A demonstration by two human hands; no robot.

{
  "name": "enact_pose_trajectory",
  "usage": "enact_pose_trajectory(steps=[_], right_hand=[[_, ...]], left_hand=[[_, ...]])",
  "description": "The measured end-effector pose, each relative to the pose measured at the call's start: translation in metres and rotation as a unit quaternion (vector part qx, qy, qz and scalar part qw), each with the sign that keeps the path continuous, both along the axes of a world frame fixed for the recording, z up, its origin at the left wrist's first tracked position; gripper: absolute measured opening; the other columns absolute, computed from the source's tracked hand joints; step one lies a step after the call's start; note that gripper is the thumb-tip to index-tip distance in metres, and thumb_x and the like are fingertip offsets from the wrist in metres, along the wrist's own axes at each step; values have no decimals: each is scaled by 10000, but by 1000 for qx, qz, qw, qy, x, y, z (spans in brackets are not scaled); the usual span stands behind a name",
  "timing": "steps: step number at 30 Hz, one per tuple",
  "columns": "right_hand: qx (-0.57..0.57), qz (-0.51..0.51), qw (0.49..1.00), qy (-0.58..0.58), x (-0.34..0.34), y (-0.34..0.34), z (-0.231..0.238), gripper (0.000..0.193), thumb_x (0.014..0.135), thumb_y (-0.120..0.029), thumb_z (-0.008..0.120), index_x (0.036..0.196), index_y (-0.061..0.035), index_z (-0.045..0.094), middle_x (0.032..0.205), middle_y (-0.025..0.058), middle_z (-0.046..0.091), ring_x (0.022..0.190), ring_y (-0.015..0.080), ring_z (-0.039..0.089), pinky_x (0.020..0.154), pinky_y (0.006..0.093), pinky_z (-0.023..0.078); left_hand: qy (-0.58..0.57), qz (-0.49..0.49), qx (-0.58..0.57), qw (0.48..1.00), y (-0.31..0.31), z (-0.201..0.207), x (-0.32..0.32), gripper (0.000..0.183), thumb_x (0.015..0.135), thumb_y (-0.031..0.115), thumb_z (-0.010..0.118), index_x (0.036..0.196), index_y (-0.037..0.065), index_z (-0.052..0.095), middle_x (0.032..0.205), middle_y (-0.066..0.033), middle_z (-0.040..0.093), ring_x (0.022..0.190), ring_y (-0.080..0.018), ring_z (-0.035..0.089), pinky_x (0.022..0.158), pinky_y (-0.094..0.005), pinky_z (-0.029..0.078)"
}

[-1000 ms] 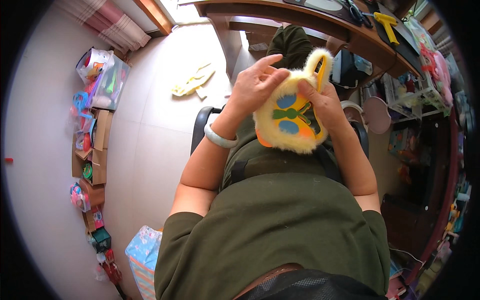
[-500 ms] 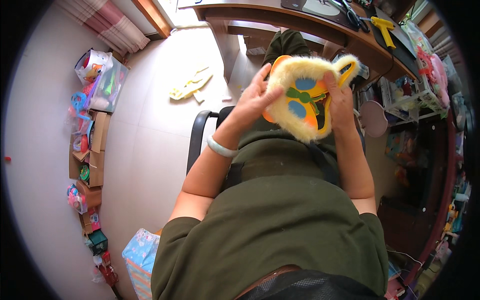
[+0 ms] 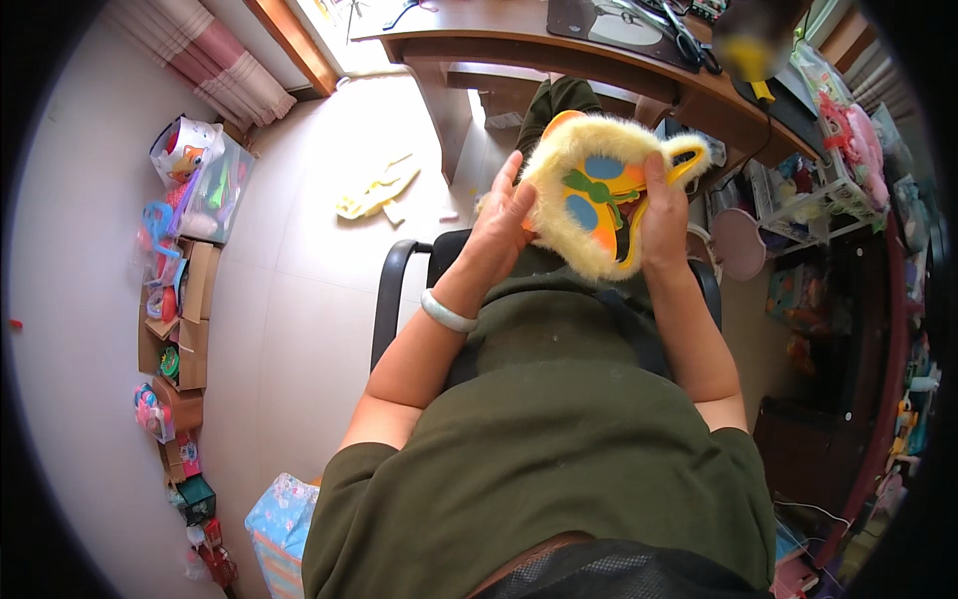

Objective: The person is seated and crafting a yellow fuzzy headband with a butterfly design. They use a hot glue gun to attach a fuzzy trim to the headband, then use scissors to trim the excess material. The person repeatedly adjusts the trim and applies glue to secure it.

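Observation:
Out in front of my lap is a fuzzy pale-yellow butterfly-shaped plush piece [image 3: 589,130], held up between both hands. Its face has blue spots, orange wing areas and a green bow-like body, with a yellow-edged loop at the upper right. My right hand [image 3: 665,215] grips the right side, thumb on the front and the other fingers hidden behind. Along the left edge, my left hand [image 3: 499,220] rests with thumb and forefinger apart, close to an orange part. The left hand's other fingers are partly hidden. A pale bracelet [image 3: 449,312] circles my left wrist.
Ahead stands a wooden desk [image 3: 479,28] with scissors [image 3: 687,45] and a partly blurred yellow glue gun [image 3: 760,88]. Pale-yellow cloth [image 3: 379,190] lies on the floor. Boxes [image 3: 193,344] line the left wall; a white rack [image 3: 798,215] stands right. A chair armrest [image 3: 387,299] is beside me.
The plush piece has shifted slightly left with my right hand. My left thumb has moved off its furry front toward the edge. A blurred dark patch now covers part of the glue gun.

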State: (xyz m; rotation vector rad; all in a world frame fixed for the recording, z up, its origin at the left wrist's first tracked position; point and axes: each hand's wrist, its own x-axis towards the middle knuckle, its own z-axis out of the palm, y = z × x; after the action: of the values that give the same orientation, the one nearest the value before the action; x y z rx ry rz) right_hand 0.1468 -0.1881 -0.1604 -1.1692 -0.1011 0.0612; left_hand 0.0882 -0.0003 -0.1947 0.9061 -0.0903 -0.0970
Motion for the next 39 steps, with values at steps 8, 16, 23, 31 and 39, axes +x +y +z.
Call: enact_pose_trajectory(steps=[8, 16, 23, 31, 39], right_hand=[[-6, -41, 994, -97, 25, -25, -3, 323, 990, -289, 526, 1178, -27, 529, 1115, 93, 578, 1013, 152, 576, 835, 297, 499], [-442, -17, 805, -394, 13, 18, 40, 561, 957, -471, 506, 1262, -1, 516, 1108, 172, 639, 996, 327, 621, 886, 395, 456], [-304, 126, 930, -167, 36, 22, 15, 427, 1009, -390, 480, 1046, 3, 642, 802, 75, 645, 792, 125, 604, 720, 287, 508], [-567, -31, 613, -549, -6, 44, 41, 502, 986, -431, 437, 1356, -99, 508, 1408, 153, 466, 1288, 306, 439, 1061, 466, 287], [-532, 105, 742, -393, 13, 6, 6, 536, 1003, -399, 391, 1384, -28, 459, 1415, 190, 461, 1316, 321, 431, 1055, 502, 313]], left_hand=[[-65, 159, 59, 983, 12, 14, 5, 864, 825, 57, 744, 1490, 38, 193, 1224, -109, 531, 1091, -191, 572, 921, -305, 498], [-126, 177, 285, 933, 22, 29, -6, 937, 774, 90, 799, 1493, 46, 199, 1153, -112, 530, 1022, -177, 587, 884, -302, 519], [-55, 149, 78, 984, 27, 20, -1, 607, 988, 341, 537, 1428, -2, 297, 1046, -93, 620, 923, -97, 594, 777, -225, 507], [-17, 139, 49, 989, 20, 1, 6, 547, 992, 278, 547, 1402, -6, 323, 1034, -107, 632, 870, -109, 612, 738, -224, 511], [32, 119, -9, 992, 20, -8, 10, 536, 927, 14, 597, 1395, -4, 336, 1050, -152, 642, 904, -176, 652, 758, -278, 562]])
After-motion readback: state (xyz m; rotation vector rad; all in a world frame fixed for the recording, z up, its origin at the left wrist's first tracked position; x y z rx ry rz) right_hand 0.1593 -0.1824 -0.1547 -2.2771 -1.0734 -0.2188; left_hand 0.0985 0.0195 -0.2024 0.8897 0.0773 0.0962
